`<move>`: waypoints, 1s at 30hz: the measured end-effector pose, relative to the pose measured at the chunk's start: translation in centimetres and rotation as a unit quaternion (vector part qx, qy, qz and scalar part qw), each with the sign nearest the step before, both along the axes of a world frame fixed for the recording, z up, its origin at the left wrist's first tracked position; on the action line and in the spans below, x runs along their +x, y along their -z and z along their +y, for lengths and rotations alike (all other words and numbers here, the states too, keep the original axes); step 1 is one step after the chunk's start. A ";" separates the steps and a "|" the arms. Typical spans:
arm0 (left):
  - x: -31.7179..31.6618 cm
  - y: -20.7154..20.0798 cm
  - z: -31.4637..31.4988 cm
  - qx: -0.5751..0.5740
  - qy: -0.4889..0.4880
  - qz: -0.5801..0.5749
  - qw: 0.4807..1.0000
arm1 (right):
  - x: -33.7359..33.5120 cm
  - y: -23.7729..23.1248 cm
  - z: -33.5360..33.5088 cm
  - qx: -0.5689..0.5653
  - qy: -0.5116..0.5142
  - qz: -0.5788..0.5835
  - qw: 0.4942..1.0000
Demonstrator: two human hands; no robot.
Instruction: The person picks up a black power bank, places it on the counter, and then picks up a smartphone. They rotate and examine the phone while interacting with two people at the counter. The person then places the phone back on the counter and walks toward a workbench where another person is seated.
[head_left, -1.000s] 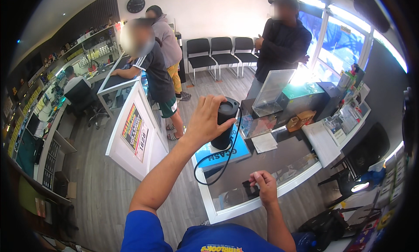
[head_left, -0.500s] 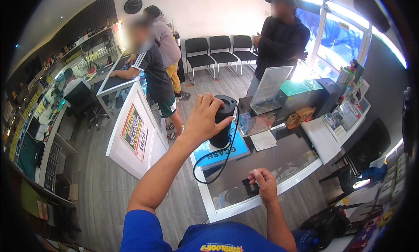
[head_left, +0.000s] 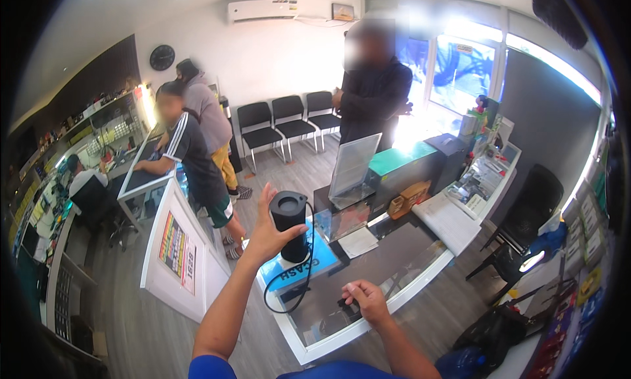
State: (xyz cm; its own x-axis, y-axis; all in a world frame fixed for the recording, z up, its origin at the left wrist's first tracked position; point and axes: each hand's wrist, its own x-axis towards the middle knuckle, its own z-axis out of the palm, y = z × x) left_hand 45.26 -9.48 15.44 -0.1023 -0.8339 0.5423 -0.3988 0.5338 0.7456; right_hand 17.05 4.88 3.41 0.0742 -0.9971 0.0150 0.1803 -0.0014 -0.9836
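A black cylinder [head_left: 290, 233], which looks like a portable speaker, stands upright over a blue printed sheet [head_left: 320, 255] on the glass counter. My left hand [head_left: 268, 233] grips it from the left, thumb across the near side and the fingers up along its far left side. A thin black cord [head_left: 306, 288] loops down from its upper right edge toward the counter's rim. My right hand [head_left: 365, 301] is curled above the glass, thumb against the fingers. Something small and dark shows beside these fingertips; whether they hold it is unclear.
The glass counter [head_left: 289, 336] has a white frame. On it are white papers [head_left: 359, 242], a clear display stand [head_left: 355, 169], a brown wooden holder [head_left: 409, 200] and an open paper pad [head_left: 448, 220]. A person [head_left: 374, 96] in dark clothes stands beyond; two others lean at a white-framed case [head_left: 148, 175].
My view has tilted up and turned right, shifting the scene left. My left fingers have moved off the cylinder's top onto its side. The right hand stays curled over the glass.
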 end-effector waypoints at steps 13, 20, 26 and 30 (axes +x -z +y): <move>-3.4 4.7 -3.4 0.022 -0.071 0.151 0.986 | 0.0 1.0 -0.1 0.014 0.012 0.016 1.000; 0.2 6.0 -4.8 -0.205 -0.029 0.162 0.965 | 0.3 0.0 0.4 -0.020 0.007 -0.002 1.000; 2.6 -12.5 -11.1 -0.130 -0.033 0.063 0.989 | -0.1 -0.2 0.4 -0.012 0.015 0.018 1.000; 2.2 -23.8 -13.3 0.073 -0.021 -0.084 0.994 | 0.0 -0.1 0.4 -0.009 0.013 0.022 1.000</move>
